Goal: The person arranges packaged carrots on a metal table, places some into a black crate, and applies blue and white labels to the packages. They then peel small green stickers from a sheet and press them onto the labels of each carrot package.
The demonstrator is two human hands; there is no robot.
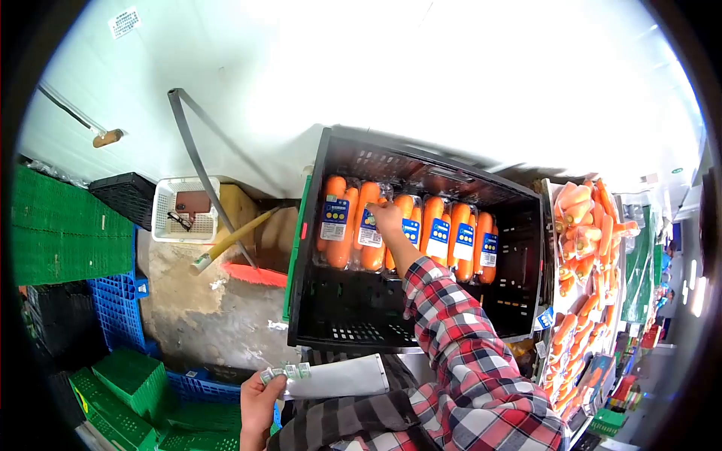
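Several packs of carrots (337, 225) with blue and white labels stand in a row in a black crate (421, 310). My right hand (385, 219) reaches into the crate, its fingers on the label area of the second pack (370, 248) from the left; whether they grip anything is hard to make out. Below the crate, my left hand (259, 398) pinches the end of a white strip (338, 378) with small green and white stickers (289, 371) at its near end.
Bagged carrots (587, 225) lie to the right of the crate. At the left are a white basket (162, 225) with glasses, a yellow-handled tool (233, 242), green crates (68, 225) and blue crates (116, 308). A white wall (406, 68) rises behind.
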